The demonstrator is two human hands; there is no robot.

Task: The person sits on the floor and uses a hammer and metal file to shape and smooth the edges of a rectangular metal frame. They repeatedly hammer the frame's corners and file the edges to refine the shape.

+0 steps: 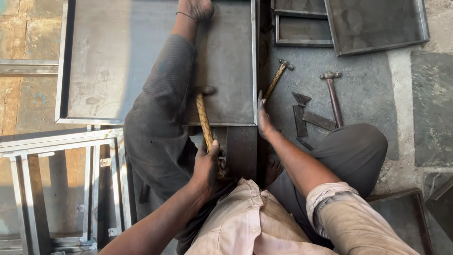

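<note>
The shallow sheet-metal tray (94, 61) lies flat on the floor across the upper left and centre of the frame, its raised rim already folded up along the left, bottom and right edges that show. Judging from that, the shaping looks well along, with the work now centred on the lower right corner; nothing shows whether that corner is finished. The person's outstretched leg lies across the tray, and the bare foot (198, 8) at the top edge presses it down.

The hammer (204, 118), its handle wrapped in yellowish cord, runs up from centre frame, and its head rests on or just above the tray floor near the bottom rim. The left hand (207, 165) is clamped tight around the lower end of that handle. The right hand (263, 120) sits at the tray's right rim near the lower corner, fingers stretched upward against the edge; it grips nothing that I can make out.

Just right of it on the dark floor lie a second cord-handled hammer (278, 78), a plain hammer (332, 94) and a few metal offcuts (306, 118). More trays (377, 23) are stacked at the upper right, and an angle-iron frame (61, 184) fills the lower left
</note>
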